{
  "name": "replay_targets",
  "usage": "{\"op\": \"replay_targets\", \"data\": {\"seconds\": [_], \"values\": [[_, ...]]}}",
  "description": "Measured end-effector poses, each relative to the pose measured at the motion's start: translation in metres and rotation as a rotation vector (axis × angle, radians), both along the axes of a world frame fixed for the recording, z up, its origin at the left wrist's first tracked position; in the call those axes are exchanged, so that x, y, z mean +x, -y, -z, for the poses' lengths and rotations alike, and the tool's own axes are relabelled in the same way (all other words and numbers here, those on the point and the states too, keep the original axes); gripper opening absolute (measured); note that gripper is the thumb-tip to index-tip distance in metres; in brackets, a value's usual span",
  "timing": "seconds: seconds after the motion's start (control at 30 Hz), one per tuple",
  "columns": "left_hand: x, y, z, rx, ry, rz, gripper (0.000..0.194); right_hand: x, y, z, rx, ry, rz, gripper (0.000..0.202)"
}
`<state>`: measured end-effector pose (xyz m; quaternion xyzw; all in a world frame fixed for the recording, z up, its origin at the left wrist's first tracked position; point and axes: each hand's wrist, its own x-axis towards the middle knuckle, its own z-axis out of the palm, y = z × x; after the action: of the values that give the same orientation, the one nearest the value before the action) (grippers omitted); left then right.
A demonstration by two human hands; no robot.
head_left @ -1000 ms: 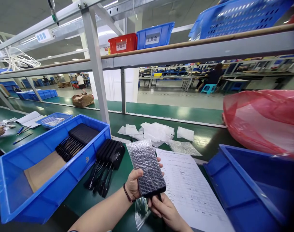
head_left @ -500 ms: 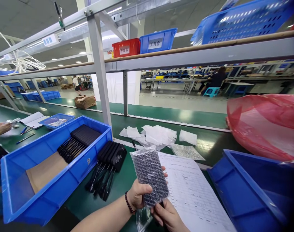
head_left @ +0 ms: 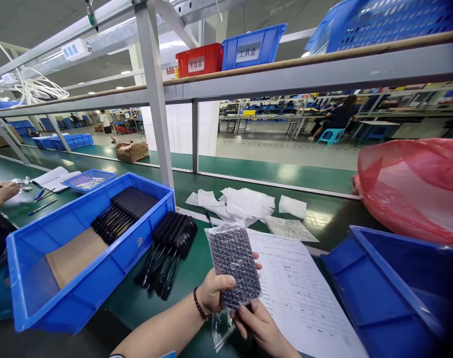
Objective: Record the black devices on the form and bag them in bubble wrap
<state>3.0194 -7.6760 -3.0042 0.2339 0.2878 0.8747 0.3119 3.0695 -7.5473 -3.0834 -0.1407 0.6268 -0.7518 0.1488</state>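
My left hand [head_left: 213, 292] grips a clear bubble-wrap pouch [head_left: 234, 258], thumb across the front and fingertips showing behind its right edge. Something dark and flat is inside the pouch, which is held tilted. My right hand [head_left: 259, 322] pinches at the pouch's lower end, where a dark bit, perhaps a cable, partly shows; clear film hangs below. To the left, a stack of black cabled devices [head_left: 174, 232] lies on the green bench. Under and right of the hands is a printed sheet [head_left: 297, 293].
A blue bin [head_left: 118, 271] at left holds more black devices and cardboard. Another blue bin [head_left: 394, 298] stands at right below a red plastic bag [head_left: 416, 189]. White pouches [head_left: 249, 204] lie behind the sheet. A co-worker's hand [head_left: 3, 191] is at far left. A shelf beam [head_left: 286, 74] crosses above.
The camera view has shifted slightly. My left hand keeps its hold on the pouch, and my right hand stays at its lower end with little visible movement.
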Motion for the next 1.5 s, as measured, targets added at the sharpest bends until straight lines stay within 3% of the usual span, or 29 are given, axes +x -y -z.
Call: {"op": "replay_targets", "data": {"seconds": [0.23,0.43,0.57,0.73,0.97,1.13,1.37,1.43,1.5], "values": [[-0.003,0.002,0.008,0.010,0.003,0.009,0.071,0.000,-0.001,0.004,0.027,0.034,-0.030,0.054],[-0.005,0.003,0.008,0.040,0.023,-0.029,0.068,-0.004,0.002,-0.012,0.096,0.040,-0.024,0.054],[-0.012,0.007,0.008,0.064,0.109,-0.072,0.066,-0.006,0.004,-0.023,0.050,0.100,-0.024,0.053],[-0.020,0.012,0.005,0.142,0.202,-0.051,0.061,-0.005,0.004,-0.021,0.048,0.067,-0.028,0.048],[-0.012,0.005,0.001,0.172,0.168,-0.035,0.060,0.000,0.001,-0.022,0.046,0.031,-0.050,0.050],[-0.008,0.002,0.003,0.203,0.172,-0.060,0.058,0.002,0.005,-0.026,0.057,0.011,0.007,0.049],[-0.005,0.004,-0.001,0.121,0.222,-0.047,0.067,0.003,0.011,-0.025,0.063,0.004,0.027,0.045],[-0.010,0.007,0.001,0.034,0.287,-0.105,0.064,0.003,0.009,-0.030,0.096,0.000,0.064,0.042],[-0.016,0.012,0.005,-0.102,0.332,-0.250,0.055,0.002,0.006,-0.037,0.157,-0.029,0.115,0.041]]}}
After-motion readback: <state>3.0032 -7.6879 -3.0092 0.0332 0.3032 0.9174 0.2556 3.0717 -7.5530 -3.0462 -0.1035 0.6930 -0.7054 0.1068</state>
